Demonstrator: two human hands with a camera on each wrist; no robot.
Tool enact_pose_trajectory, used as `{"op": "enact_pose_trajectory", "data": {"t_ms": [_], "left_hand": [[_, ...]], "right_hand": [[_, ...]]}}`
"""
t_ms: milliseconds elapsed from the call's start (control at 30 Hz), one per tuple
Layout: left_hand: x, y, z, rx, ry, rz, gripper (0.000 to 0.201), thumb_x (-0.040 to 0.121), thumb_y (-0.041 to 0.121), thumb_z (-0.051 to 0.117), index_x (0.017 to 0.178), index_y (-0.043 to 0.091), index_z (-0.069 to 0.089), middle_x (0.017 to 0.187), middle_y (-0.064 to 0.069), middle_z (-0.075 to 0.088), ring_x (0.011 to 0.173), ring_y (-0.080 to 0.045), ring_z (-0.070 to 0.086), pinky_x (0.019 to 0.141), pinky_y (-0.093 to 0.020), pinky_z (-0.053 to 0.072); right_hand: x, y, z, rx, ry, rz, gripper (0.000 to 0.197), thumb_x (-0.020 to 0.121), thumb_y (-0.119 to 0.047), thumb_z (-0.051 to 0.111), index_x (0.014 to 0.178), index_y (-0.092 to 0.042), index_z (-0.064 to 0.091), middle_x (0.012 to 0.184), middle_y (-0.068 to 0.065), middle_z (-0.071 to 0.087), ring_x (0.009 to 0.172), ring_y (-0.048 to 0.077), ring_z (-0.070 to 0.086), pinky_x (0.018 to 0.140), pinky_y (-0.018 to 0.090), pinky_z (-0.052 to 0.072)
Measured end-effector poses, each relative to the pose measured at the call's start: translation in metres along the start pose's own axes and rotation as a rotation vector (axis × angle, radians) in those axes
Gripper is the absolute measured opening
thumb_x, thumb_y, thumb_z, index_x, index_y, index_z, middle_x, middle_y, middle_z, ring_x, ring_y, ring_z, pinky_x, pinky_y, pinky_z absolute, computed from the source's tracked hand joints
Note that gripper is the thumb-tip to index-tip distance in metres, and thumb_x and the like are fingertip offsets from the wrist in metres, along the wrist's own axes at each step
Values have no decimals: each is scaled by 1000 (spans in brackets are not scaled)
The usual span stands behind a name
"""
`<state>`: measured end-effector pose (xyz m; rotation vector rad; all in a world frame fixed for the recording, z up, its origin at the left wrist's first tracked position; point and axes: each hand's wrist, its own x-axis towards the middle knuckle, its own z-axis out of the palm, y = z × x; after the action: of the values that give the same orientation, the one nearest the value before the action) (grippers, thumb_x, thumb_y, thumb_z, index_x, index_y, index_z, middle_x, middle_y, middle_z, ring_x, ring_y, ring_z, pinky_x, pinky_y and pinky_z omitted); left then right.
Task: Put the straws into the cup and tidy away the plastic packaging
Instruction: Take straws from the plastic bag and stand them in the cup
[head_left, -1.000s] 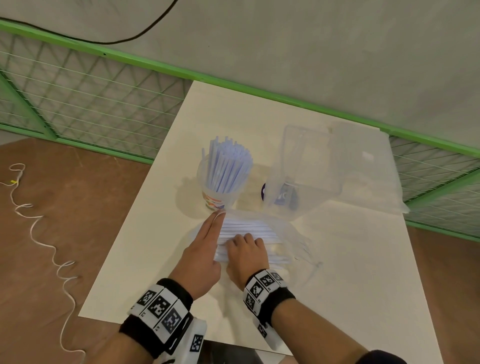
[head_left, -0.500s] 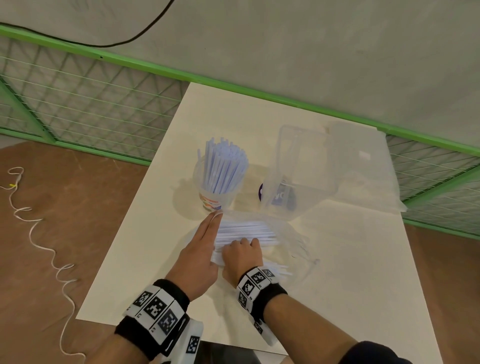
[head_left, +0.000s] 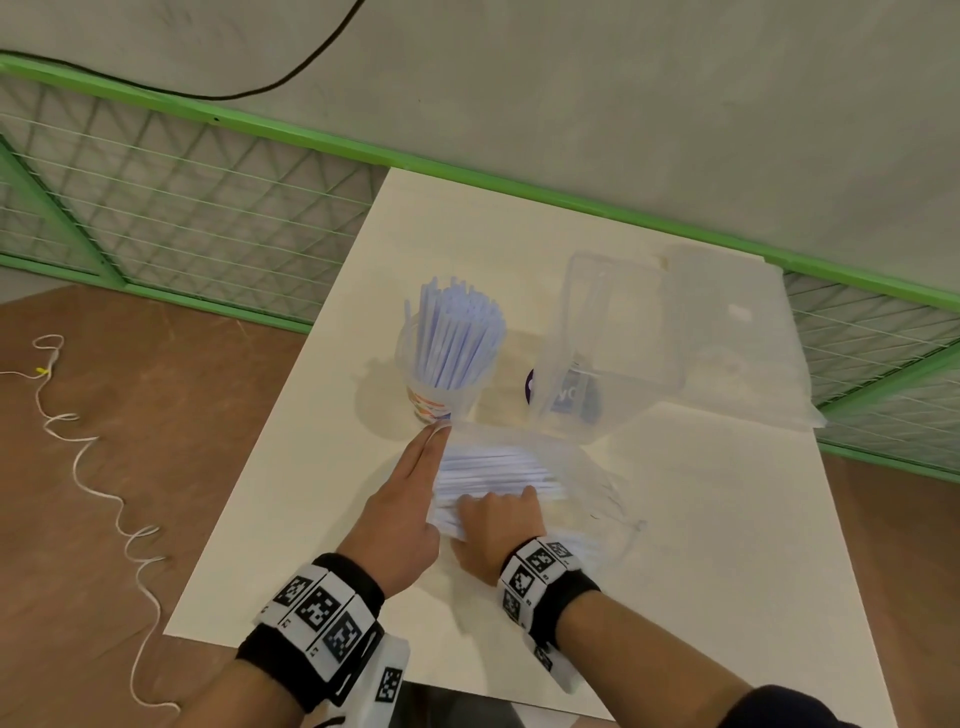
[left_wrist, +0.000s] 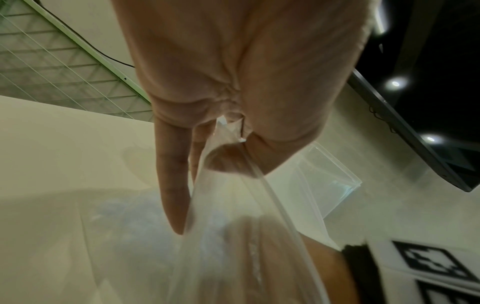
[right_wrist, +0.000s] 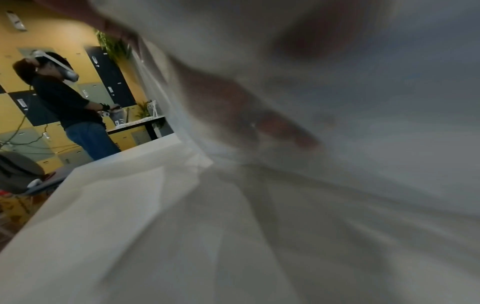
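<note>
1. Straws (head_left: 496, 470) were seen lying flat in a bundle inside the clear plastic packaging (head_left: 582, 467) on the tabletop (head_left: 701, 545), just in front of the cup (head_left: 441, 400).
2. More straws (head_left: 454, 338) were stood upright in the cup, fanned above its rim.
3. The left hand (head_left: 402, 512) was laid along the left end of the bundle, its fingers stretched out; in the left wrist view the open edge of the packaging (left_wrist: 249, 205) was pinched between thumb and fingers.
4. The right hand (head_left: 498, 530) was pressed onto the near side of the bundle with its fingers curled; whether it was clamped on the straws or only the film could not be told, the right wrist view being blurred by plastic.
5. A clear plastic container (head_left: 613, 353) was seen tilted beside the cup on the right, with a clear plastic sheet (head_left: 743, 332) behind it.
6. A green mesh fence (head_left: 182, 208) was seen beyond the tabletop, and a white cord (head_left: 104, 493) on the floor.
</note>
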<state>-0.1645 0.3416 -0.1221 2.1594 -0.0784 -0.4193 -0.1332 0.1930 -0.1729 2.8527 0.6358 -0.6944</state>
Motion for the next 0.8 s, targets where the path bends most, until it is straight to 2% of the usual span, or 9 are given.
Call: {"op": "enact_pose_trajectory", "data": {"t_ms": [100, 167, 267, 367, 433, 500, 567, 667, 800], "left_hand": [[-1, 1, -2, 0, 5, -2, 103, 74, -15, 45, 156, 34, 5, 160, 26, 0, 136, -16, 41, 104, -26, 43], [0, 0, -4, -4, 11, 6, 103, 73, -14, 44, 156, 36, 7, 160, 28, 1, 136, -16, 41, 102, -26, 44], [-1, 3, -5, -7, 10, -6, 102, 75, -13, 45, 155, 38, 6, 159, 29, 1, 135, -16, 42, 97, -21, 42], [0, 5, -8, -8, 30, -7, 102, 76, -13, 45, 155, 37, 6, 159, 26, 3, 137, -17, 41, 107, -29, 41], [1, 6, -10, 2, 41, -6, 101, 76, -12, 46, 155, 36, 7, 160, 24, 4, 138, -17, 40, 109, -31, 41], [3, 6, -12, 16, 47, -12, 101, 76, -12, 47, 155, 36, 7, 159, 23, 5, 137, -18, 40, 108, -30, 41], [3, 7, -13, 17, 48, -8, 101, 75, -13, 47, 155, 36, 7, 159, 24, 6, 136, -17, 41, 106, -28, 41], [2, 7, -12, 11, 44, -1, 102, 75, -13, 47, 155, 36, 8, 158, 25, 6, 135, -17, 42, 105, -26, 41], [2, 5, -11, 19, 46, 2, 102, 76, -14, 48, 154, 36, 7, 156, 26, 8, 135, -18, 43, 100, -22, 41]], "right_hand": [[-12, 19, -2, 113, 56, 35, 30, 92, -44, 45, 110, -24, 57, 106, 3, 68, 100, 29, 63, 96, 42, 39], [-21, 32, -9, 298, 126, 82, 24, 90, -42, 48, 104, -26, 59, 103, 3, 68, 98, 28, 64, 86, 35, 45], [-33, 47, -22, 517, 305, 90, 16, 89, -39, 52, 77, -28, 52, 75, -4, 63, 77, 24, 62, 67, 32, 42], [-46, 49, -32, 892, 487, 144, 40, 87, -37, 63, 57, -27, 41, 52, -7, 44, 53, 11, 43, 56, 28, 35], [-54, 45, -38, 1183, 573, 191, 37, 82, -40, 69, 59, -15, 53, 55, -1, 50, 55, 15, 46, 58, 30, 42], [-59, 41, -43, 1300, 622, 134, 33, 82, -34, 69, 67, -6, 59, 67, 11, 59, 66, 26, 57, 66, 36, 47], [-61, 36, -45, 1341, 609, 101, 23, 82, -27, 68, 71, -7, 61, 73, 12, 62, 73, 26, 61, 71, 35, 48], [-54, 32, -38, 1332, 560, 138, 11, 80, -21, 73, 76, -16, 65, 76, 3, 67, 77, 18, 67, 73, 30, 52], [-51, 32, -37, 1266, 581, 202, 22, 67, -31, 76, 78, -24, 59, 77, -3, 65, 74, 12, 64, 72, 23, 48]]}}
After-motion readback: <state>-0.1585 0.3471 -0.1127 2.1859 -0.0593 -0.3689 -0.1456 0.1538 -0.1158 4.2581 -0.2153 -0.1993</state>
